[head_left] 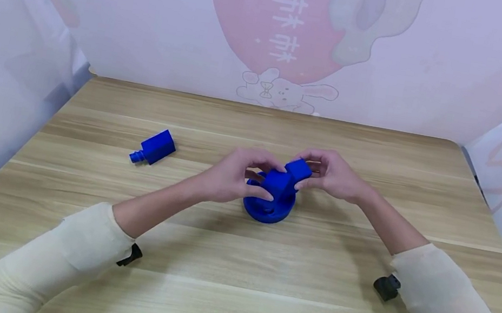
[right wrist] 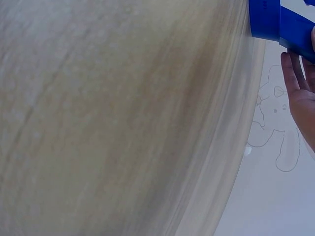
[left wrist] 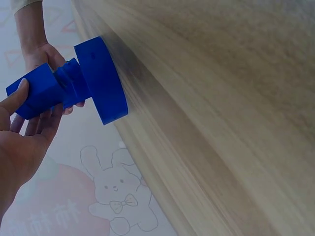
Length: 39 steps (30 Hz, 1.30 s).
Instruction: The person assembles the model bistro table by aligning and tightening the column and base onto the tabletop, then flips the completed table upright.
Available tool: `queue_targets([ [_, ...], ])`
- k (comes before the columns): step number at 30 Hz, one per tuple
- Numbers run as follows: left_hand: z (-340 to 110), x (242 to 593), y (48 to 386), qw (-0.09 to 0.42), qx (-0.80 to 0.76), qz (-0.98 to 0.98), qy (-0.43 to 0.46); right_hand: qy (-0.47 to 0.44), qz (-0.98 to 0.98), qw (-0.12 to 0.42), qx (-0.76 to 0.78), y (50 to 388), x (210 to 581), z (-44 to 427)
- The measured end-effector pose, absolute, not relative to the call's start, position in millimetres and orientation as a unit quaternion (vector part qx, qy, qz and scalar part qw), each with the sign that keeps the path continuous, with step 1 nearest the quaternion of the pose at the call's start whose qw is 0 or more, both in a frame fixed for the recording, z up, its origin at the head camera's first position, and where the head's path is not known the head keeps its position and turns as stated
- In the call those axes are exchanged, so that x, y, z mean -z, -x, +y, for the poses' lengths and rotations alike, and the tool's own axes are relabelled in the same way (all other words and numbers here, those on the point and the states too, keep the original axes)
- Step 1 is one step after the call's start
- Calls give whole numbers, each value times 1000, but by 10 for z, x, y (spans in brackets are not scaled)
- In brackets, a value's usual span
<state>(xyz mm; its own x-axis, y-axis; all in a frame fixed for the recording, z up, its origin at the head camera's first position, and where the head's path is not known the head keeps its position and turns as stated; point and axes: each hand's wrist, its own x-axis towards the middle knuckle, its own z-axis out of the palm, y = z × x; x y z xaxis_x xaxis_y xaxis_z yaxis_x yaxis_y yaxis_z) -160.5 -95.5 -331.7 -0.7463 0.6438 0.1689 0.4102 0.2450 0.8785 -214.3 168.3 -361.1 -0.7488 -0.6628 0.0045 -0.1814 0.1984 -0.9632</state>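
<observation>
The round blue base (head_left: pixel 266 215) stands on the worktop (head_left: pixel 271 280), midway between its left and right edges; it looks light, stiff and slightly slippery, best steadied low on its side. The left hand (head_left: pixel 230 175) pinches the left block (head_left: pixel 275 182) above it, the right hand (head_left: pixel 339 176) the tilted right block (head_left: pixel 298 170), flat faces giving good hold. Toward the worktop's far left corner lies a necked block (head_left: pixel 159 147).

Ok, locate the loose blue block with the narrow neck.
In the head view, the blue block lies on the left part of the wooden table, to the left of the left hand and apart from it.
</observation>
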Motion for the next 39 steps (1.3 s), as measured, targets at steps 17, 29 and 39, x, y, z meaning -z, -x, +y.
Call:
queue_targets([
  [17,-828,3427,1514,79,-408,823,-389,273,748,216,565,2116,3631,1693],
  [29,-854,3411,1496,97,-445,826,-333,269,745,214,572,2121,3612,1681],
  [39,-965,3411,1558,134,-437,802,-384,268,746,215,571,2139,3621,1681],
])
